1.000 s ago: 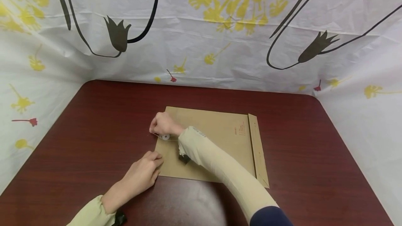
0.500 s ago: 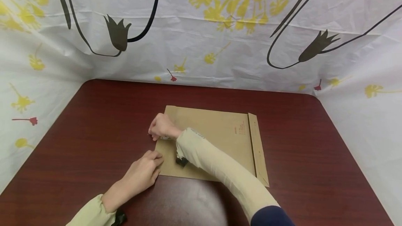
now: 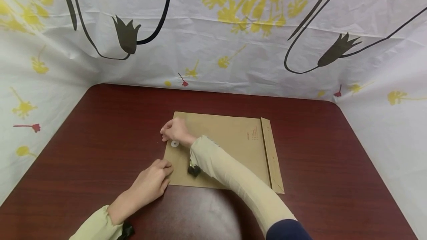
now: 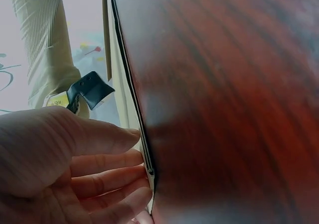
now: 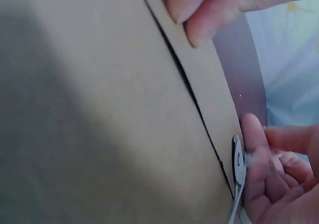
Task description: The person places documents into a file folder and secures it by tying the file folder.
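Note:
A brown kraft document envelope [image 3: 220, 130] lies flat on the table. Near its left edge is a white round button [image 3: 175, 143], and a pale string [image 5: 234, 209] runs from it in the right wrist view. My right hand [image 3: 176, 129] is just beyond the button, thumb and index finger pinching what looks like the string; the pinched end is blurred. My left hand [image 3: 151, 181] rests at the near left corner, its fingertips [image 5: 197, 32] pressing on the flap in the right wrist view. From the left wrist, the thumb [image 4: 112, 137] touches the envelope's edge.
The dark red table [image 3: 110, 132] has rounded far corners. A white curtain [image 3: 200, 55] with yellow and dark flower prints surrounds its back and sides. The envelope's right end has a folded strip [image 3: 273, 158]. My right forearm [image 3: 240, 177] crosses above the envelope.
My right hand has swept round the button, first over its left side, then slightly away and right, uncovering it. The envelope has shifted slightly left. The left hand has stayed almost still.

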`<state>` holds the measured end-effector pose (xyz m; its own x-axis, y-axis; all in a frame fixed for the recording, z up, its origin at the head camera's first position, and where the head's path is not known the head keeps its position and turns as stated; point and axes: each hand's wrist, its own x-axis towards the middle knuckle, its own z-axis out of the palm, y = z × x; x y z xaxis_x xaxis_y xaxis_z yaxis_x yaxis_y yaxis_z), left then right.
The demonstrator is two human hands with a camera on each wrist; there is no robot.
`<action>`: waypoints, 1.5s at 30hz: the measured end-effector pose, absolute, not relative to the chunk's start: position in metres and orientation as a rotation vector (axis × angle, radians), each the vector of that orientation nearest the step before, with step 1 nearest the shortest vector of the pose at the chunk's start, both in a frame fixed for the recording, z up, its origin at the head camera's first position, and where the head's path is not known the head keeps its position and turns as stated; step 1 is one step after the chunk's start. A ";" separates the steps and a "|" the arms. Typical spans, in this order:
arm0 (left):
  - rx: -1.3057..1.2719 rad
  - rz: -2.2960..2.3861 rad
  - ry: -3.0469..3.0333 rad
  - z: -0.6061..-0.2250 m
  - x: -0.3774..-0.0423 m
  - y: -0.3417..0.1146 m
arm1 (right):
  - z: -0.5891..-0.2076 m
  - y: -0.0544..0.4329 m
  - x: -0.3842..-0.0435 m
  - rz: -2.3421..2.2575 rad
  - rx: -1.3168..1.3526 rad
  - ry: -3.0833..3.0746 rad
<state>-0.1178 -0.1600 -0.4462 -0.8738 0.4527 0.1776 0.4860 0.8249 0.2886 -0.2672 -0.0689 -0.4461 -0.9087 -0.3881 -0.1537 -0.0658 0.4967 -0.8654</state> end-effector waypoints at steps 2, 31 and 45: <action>-0.753 -0.499 -2.901 -0.446 -0.118 -0.160 | -0.444 -0.069 -0.264 -1.360 -0.389 2.350; -0.737 -0.498 -2.901 -0.446 -0.118 -0.161 | -0.441 -0.058 -0.274 -1.332 -0.540 1.990; -0.731 -0.487 -2.867 -0.450 -0.117 -0.162 | -0.437 -0.050 -0.300 -0.649 -1.264 2.743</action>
